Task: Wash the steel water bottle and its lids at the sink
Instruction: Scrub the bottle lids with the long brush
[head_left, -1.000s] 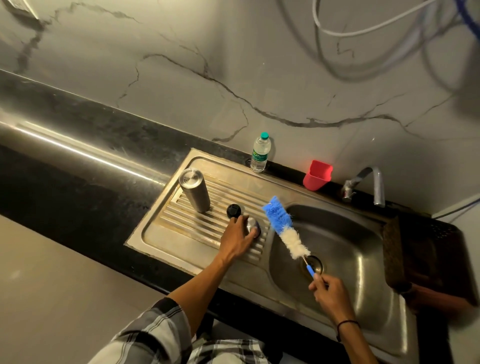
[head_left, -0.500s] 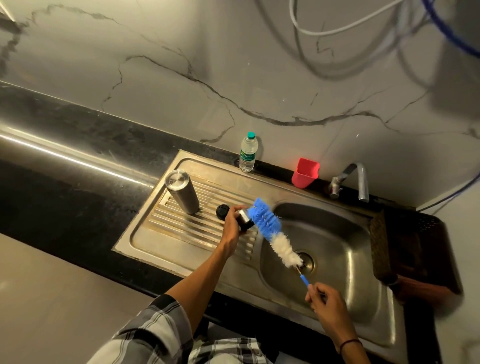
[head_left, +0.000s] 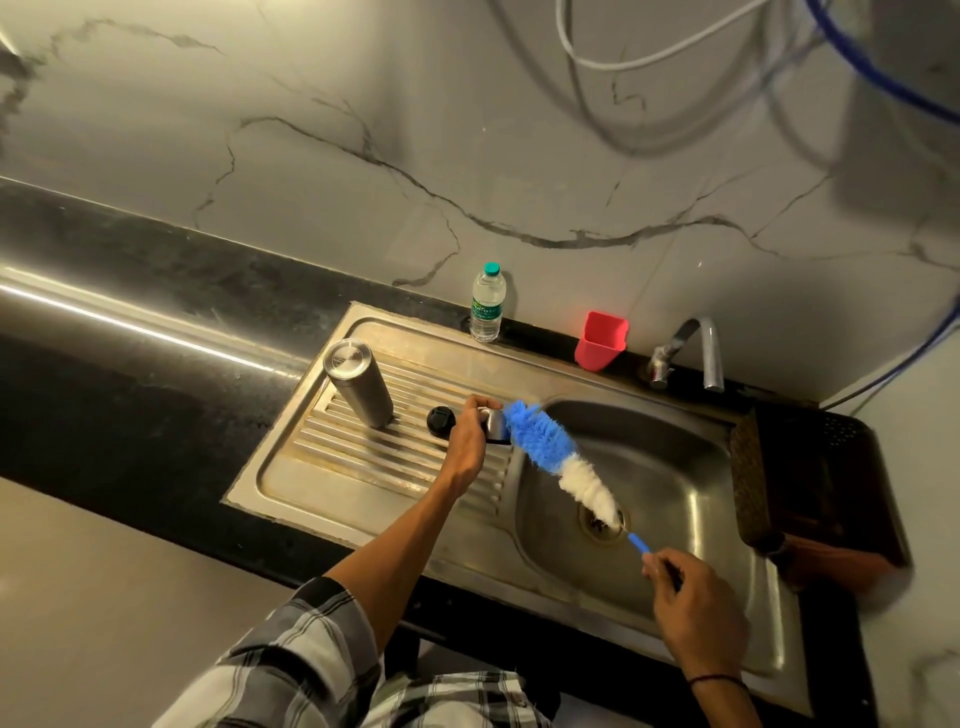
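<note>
While your left hand (head_left: 467, 441) pinches the small steel lid (head_left: 496, 423) and your right hand (head_left: 693, 608) grips the blue-and-white bottle brush (head_left: 558, 457), hard scrubbing could flick it free.

A single head-worn wide-angle camera is looking forward and steeply down from above the person's chest, facing a marble wall that is filling the upper half of the frame. The steel sink (head_left: 524, 551) is sitting tilted across the lower centre, its lines bowing with lens distortion. The view is standing at arm's reach: the left hand (head_left: 470, 441) is appearing near the frame's centre and the right hand (head_left: 696, 613) at the lower right, with a checked sleeve (head_left: 291, 660) entering from the bottom edge. No second view is sharing the scene.
</note>
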